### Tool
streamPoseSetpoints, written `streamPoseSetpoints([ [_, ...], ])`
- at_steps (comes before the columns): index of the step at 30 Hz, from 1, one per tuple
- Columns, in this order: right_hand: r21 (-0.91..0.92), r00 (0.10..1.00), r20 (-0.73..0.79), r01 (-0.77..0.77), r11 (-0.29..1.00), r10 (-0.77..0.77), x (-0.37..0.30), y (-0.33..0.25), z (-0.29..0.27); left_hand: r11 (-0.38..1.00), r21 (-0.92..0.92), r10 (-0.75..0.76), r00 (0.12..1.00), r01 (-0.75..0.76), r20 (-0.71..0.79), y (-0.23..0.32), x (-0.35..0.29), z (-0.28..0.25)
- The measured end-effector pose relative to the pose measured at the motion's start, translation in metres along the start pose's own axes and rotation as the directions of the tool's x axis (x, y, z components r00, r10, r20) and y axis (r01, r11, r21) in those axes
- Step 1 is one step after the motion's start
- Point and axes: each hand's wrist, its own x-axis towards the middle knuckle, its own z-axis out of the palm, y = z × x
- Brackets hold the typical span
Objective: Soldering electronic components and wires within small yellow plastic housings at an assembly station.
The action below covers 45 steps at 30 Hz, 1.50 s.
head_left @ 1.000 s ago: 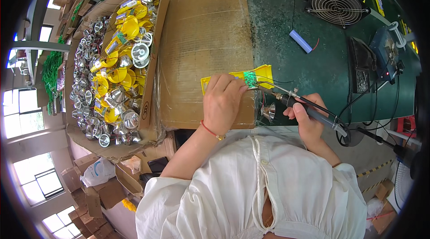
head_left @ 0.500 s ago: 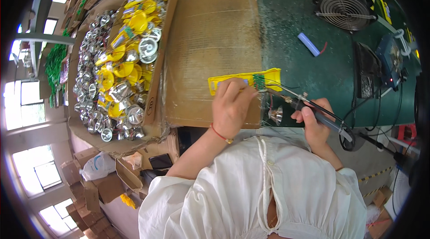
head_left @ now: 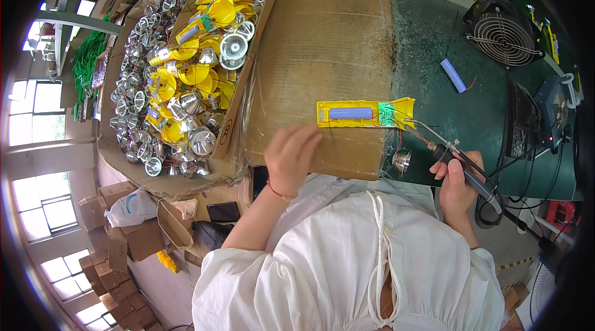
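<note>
A yellow flashlight housing (head_left: pixel 405 108) lies across the cardboard sheet (head_left: pixel 319 27), its right end reaching over the green tabletop. Inside it sit a purple cylindrical battery (head_left: pixel 350 113) and a green circuit board (head_left: pixel 386 114). Wires run from the board end down to a silver reflector cup (head_left: pixel 401 162). My right hand (head_left: pixel 457 185) grips a soldering iron (head_left: pixel 466 173), whose tip, with a thin metal tube alongside, points at the board end of the housing. My left hand (head_left: pixel 291 156) is empty, fingers stretched out, apart from the housing at its lower left.
A large carton (head_left: pixel 232 114) at the left is heaped with silver reflectors and yellow flashlight parts. A loose purple battery (head_left: pixel 453 75) lies to the right, below a black fan (head_left: pixel 503 33). A blue soldering station (head_left: pixel 549 111) with cables stands at the far right.
My left hand has come off the housing and moved left and down, uncovering the battery. The iron's tip has stayed near the board. The whole view has shifted.
</note>
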Motion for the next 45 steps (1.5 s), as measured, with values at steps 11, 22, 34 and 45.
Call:
streamPoseSetpoints([
  [11,0.015,1.000,-0.004,0.007,1.000,-0.006,-0.002,-0.002,-0.003,0.921,-0.060,0.375,0.836,-0.384,0.400,0.002,0.014,-0.008],
  [22,0.030,1.000,-0.014,-0.014,0.999,0.014,-0.001,-0.003,-0.002,0.987,-0.159,0.041,0.990,-0.019,0.135,0.022,0.039,0.018],
  [34,-0.002,0.998,0.039,-0.056,0.998,0.056,0.000,-0.002,-0.006,0.988,-0.123,0.125,0.962,-0.098,0.241,0.037,0.039,0.053],
  [45,-0.073,0.990,0.042,-0.130,0.989,0.133,0.005,-0.005,-0.004,0.998,-0.035,0.055,0.946,-0.047,0.321,0.049,0.039,0.057],
])
